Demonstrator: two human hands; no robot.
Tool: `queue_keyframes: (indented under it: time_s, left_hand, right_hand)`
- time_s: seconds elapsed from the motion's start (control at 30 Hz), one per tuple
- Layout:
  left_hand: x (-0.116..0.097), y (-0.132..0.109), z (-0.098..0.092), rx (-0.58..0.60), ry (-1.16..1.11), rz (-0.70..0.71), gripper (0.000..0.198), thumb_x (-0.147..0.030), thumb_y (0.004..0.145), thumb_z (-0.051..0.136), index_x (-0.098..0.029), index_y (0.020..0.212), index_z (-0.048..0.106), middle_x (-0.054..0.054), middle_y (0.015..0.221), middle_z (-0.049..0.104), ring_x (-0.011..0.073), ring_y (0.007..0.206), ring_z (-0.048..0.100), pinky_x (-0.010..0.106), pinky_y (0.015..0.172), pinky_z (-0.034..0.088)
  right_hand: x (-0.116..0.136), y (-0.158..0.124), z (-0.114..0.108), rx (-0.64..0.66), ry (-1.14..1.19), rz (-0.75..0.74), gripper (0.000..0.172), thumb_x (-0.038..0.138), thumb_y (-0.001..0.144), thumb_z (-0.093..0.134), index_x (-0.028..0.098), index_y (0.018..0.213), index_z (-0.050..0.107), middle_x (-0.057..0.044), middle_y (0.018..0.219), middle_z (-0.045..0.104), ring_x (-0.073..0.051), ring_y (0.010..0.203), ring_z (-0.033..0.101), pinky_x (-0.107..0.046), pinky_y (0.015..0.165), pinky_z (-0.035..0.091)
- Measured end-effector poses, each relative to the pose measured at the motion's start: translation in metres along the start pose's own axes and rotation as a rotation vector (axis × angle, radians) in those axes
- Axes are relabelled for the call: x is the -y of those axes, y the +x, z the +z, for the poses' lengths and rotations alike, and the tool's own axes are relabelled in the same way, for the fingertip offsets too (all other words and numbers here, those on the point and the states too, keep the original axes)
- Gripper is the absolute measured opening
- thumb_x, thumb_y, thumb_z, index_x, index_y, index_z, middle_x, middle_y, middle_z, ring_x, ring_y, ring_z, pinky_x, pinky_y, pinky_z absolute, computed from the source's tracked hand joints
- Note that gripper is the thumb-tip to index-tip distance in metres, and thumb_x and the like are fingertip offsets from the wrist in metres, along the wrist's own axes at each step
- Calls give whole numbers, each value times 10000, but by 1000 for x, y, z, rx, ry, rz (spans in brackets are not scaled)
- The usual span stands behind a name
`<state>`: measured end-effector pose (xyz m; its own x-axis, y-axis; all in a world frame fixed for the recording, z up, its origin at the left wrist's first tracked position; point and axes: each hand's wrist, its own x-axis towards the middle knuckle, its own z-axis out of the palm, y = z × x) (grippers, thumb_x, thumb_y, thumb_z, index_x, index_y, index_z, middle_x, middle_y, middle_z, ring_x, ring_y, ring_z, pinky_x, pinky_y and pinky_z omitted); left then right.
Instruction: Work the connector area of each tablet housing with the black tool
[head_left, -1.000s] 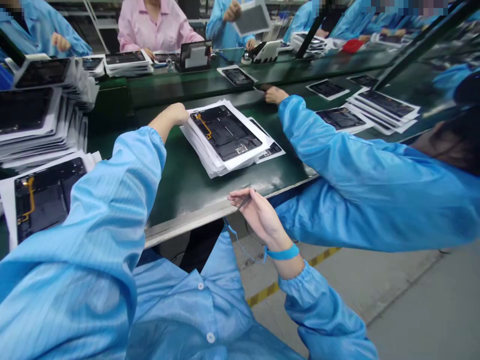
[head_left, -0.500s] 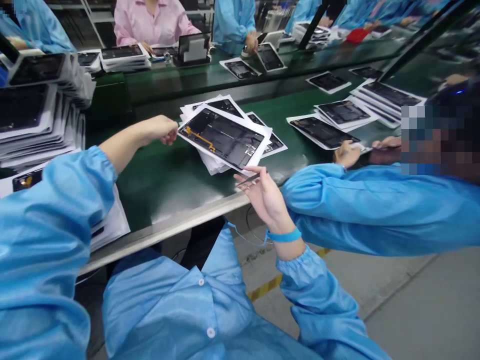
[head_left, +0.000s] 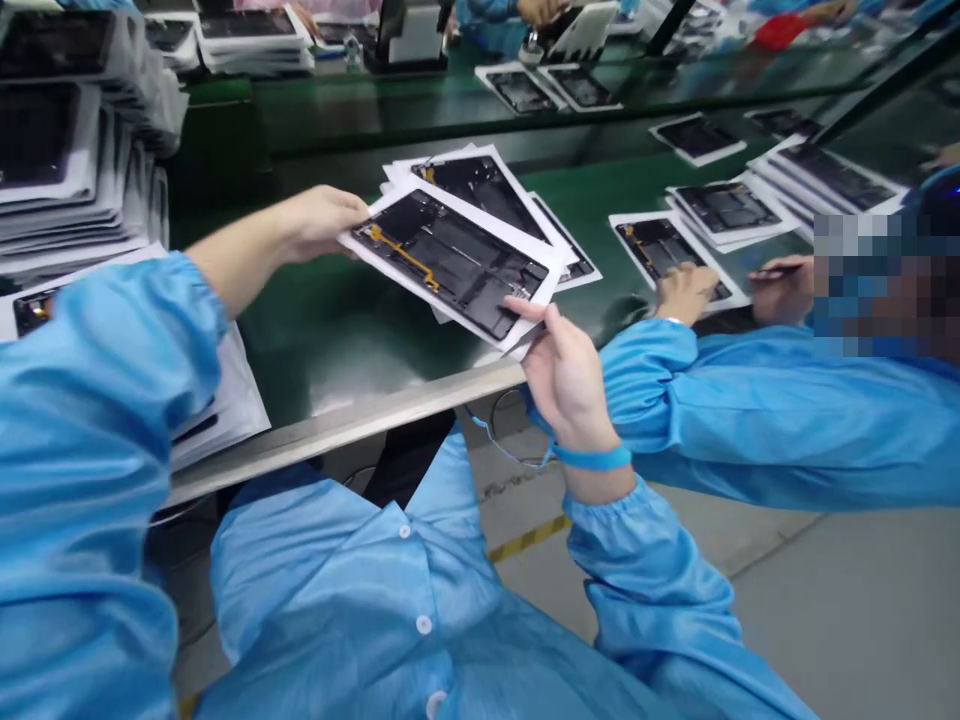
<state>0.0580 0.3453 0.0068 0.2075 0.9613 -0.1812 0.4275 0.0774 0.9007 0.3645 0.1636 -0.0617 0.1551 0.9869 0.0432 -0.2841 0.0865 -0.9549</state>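
Observation:
A black tablet housing (head_left: 469, 255) with an orange flex cable lies open side up on a white sheet, tilted above other housings. At its left corner my left hand (head_left: 326, 222) is closed on the sheet's edge. My right hand (head_left: 564, 375) pinches the near right corner, with one finger over the housing's inner face. A thin dark edge shows beneath those fingers; whether it is the slim tool from before I cannot tell. Behind, another housing (head_left: 487, 190) rests on its own sheet, partly covered by the held one.
Tall stacks of housings with white sheets (head_left: 82, 235) stand at left on the green bench (head_left: 322, 340). A metal edge (head_left: 352, 425) runs along its front. At right, a co-worker's hand (head_left: 686, 290) touches another housing (head_left: 652, 245). More housings lie across the raised shelf (head_left: 337, 120).
My left hand has taken hold of the housing's left corner. The right hand has moved up onto its near right corner. The housing is lifted slightly from the pile, and the view has tipped down.

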Motion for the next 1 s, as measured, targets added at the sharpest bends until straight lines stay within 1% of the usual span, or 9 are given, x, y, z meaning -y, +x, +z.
queue_keyframes:
  time_s: [0.17,0.27,0.37,0.47,0.6,0.73,0.87,0.93,1.0]
  left_hand:
    - [45,-27,-84,180,190,70,488,-668,860,951,-222,922,765,5,726,734,137,700,535,329,661,447]
    - [78,-36,-129,369,555,138,840,-1023,880,683,-197,1010,753,18,676,729,125,598,526,291,545,409]
    - [95,-47,-141,374,849,62,1206,-1254,688,392,-151,1020,748,-13,667,700,121,595,577,255,530,471]
    - [94,-53,-123,317,975,5,1258,-1182,802,246,-92,1086,806,-44,758,723,86,659,602,194,599,469]
    - [76,-49,-82,262,1123,-25,816,-697,1171,276,-116,1298,834,-44,1054,804,75,864,670,186,782,489]
    - [50,-61,-48,219,1244,-60,538,-426,1202,455,-70,1480,749,70,1347,772,248,1245,749,377,1086,571]
    - [20,-124,-17,128,1355,34,588,-307,1208,419,72,1650,505,275,1647,537,575,1607,474,770,1247,428]
    - [14,-168,1,128,1348,129,552,-388,1214,492,45,1533,614,225,1501,651,557,1492,617,770,1174,530]
    - [24,-211,19,99,1235,272,478,-472,1180,599,-77,1417,725,153,1266,745,453,1233,786,628,1006,675]
  right_hand:
    - [-18,-81,52,64,31,153,476,689,1048,749,279,1217,921,-44,1395,867,-323,1443,746,-535,1379,493]
    - [-43,-121,86,126,81,284,559,739,1070,687,290,1334,890,-27,1509,816,-306,1538,681,-506,1456,385]
    - [-74,-147,114,259,160,429,663,790,1059,664,291,1464,826,-22,1635,733,-291,1597,625,-469,1456,381]
    - [-97,-157,131,363,215,554,752,844,1021,668,273,1492,804,-48,1654,718,-294,1538,660,-453,1377,486]
    - [-101,-149,126,490,184,623,754,857,1038,630,273,1486,794,-87,1387,854,-276,1329,779,-438,1227,593]
    - [-77,-128,95,651,2,599,693,848,1063,598,266,1350,840,-79,1189,865,-224,1057,814,-373,984,654]
    - [-55,-93,63,644,-254,355,599,764,1121,581,247,1149,883,-27,904,772,-146,770,688,-293,765,592]
    - [-53,-72,58,567,-316,210,567,734,1132,589,244,1072,867,-6,800,710,-141,713,663,-283,709,560]
    - [-58,-50,61,514,-363,72,527,717,1126,619,245,1043,839,-10,839,726,-151,739,696,-292,721,566]
